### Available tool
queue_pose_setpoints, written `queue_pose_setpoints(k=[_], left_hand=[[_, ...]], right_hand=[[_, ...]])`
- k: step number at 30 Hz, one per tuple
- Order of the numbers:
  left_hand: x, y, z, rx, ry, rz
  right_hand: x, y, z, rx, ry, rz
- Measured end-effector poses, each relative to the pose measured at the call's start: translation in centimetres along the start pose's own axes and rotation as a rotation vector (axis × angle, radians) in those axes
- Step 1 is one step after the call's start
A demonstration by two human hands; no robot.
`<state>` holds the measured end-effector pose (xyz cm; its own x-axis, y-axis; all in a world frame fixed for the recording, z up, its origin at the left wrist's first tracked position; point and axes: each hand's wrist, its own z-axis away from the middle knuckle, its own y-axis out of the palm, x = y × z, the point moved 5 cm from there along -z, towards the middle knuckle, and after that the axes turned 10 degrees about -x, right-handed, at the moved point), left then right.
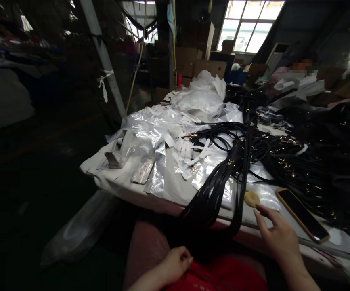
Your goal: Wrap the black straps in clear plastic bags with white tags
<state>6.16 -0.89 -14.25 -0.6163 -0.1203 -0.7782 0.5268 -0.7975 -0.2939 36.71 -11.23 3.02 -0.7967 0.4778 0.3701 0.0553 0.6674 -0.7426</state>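
My right hand (279, 234) is over the table's front edge, its thumb and forefinger apart and nothing held. The fingertips come close to a round yellow disc (252, 198); whether they touch it I cannot tell. To the right of that hand lies a phone (302, 215) in a yellow case. Low over my lap, my left hand (176, 260) is loosely curled beside red cloth (220, 275), with nothing visible in its fingers. A bundle of black straps (220, 186) with gold-coloured clasps runs across the table and hangs over its front edge.
Clear plastic bags (146, 129) and white tags (185, 151) cover the table's middle. A pink-patterned, phone-shaped item (143, 170) lies towards the left. Dark goods (329, 161) are heaped at right. A metal post (103, 56) stands beyond the table, and a person (283, 76) is behind it.
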Motion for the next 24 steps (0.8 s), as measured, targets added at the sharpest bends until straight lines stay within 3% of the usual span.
queue_pose_setpoints(k=[3,7,10,13,15,18,24], left_hand=[[-1.6,-0.8,-0.2,0.003,0.047,-0.051],[-2.9,-1.6,-0.6,-0.039,0.128,-0.098],[-2.4,-1.7,-0.5,-0.016,0.067,-0.085],[-1.9,-1.9,-0.5,-0.034,0.024,-0.054],[-2.0,-2.1,-0.4,-0.056,0.078,-0.043],[-2.0,-2.2,0.1,-0.061,0.092,-0.04],[-1.7,-2.5,1.8,-0.059,0.082,-0.044]], right_hand=[[-0.3,0.5,0.9,0.031,0.001,-0.068],[-3.2,0.5,-0.1,-0.004,0.093,0.007],[-4.8,-0.2,-2.1,-0.084,0.091,0.036],[-4.6,-0.5,-4.1,-0.109,0.049,0.019],[-3.1,-0.2,-5.1,-0.094,0.009,-0.01],[1.3,1.3,-6.0,-0.004,-0.114,-0.098],[12.2,7.8,-6.9,0.222,-0.455,-0.186]])
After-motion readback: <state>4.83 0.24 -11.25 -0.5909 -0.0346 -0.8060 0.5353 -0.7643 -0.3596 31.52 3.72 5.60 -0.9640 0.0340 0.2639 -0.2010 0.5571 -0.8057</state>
